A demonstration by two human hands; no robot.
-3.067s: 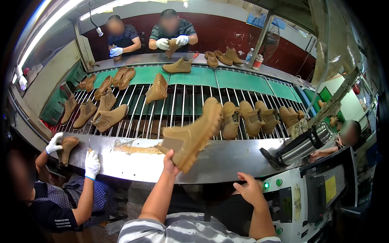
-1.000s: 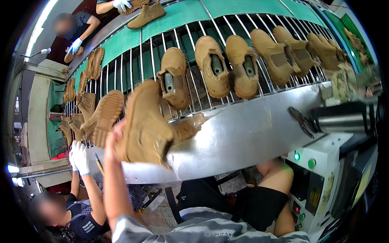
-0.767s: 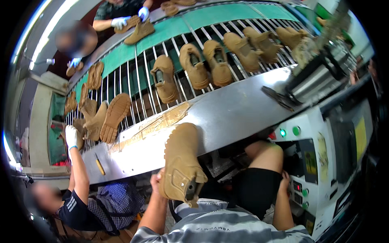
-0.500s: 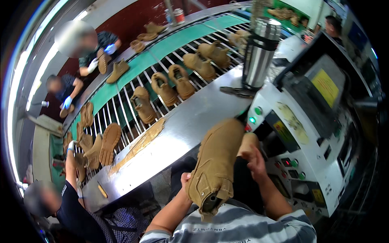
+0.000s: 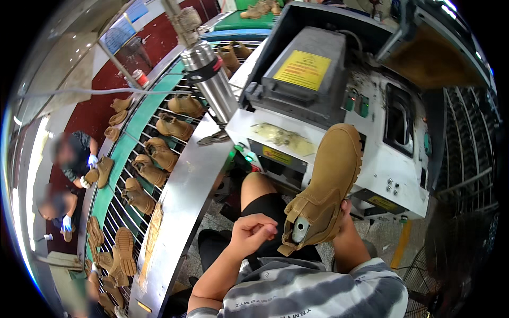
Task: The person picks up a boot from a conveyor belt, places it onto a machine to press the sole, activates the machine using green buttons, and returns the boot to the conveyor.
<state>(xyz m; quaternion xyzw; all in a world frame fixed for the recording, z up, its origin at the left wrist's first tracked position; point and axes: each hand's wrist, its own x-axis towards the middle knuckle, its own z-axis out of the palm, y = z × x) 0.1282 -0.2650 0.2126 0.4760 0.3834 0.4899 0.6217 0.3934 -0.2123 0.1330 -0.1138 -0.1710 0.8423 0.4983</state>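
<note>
My right hand (image 5: 343,218) is closed on a tan ankle boot (image 5: 328,175) from its right side, and most of the fingers are hidden behind it. The boot's toe points up and away from me, its lugged sole edge faces right, and its opening is toward me. A pale insert with a round hole, which looks like a shoe last (image 5: 300,230), shows in that opening. Left of the boot and apart from it, my left hand (image 5: 254,233) has its fingers curled in, with nothing visible in them.
A white machine (image 5: 334,143) with a dark grey cover stands ahead and right. Leftward, a metal table edge (image 5: 185,196) borders a roller rack (image 5: 114,212) carrying several tan boots. A steel flask (image 5: 214,87) and pliers (image 5: 213,139) rest there. Co-workers (image 5: 77,159) handle boots beyond.
My view has swung right toward the machine. The boot has passed from my left hand to my right hand. My left hand has let go and curled its fingers.
</note>
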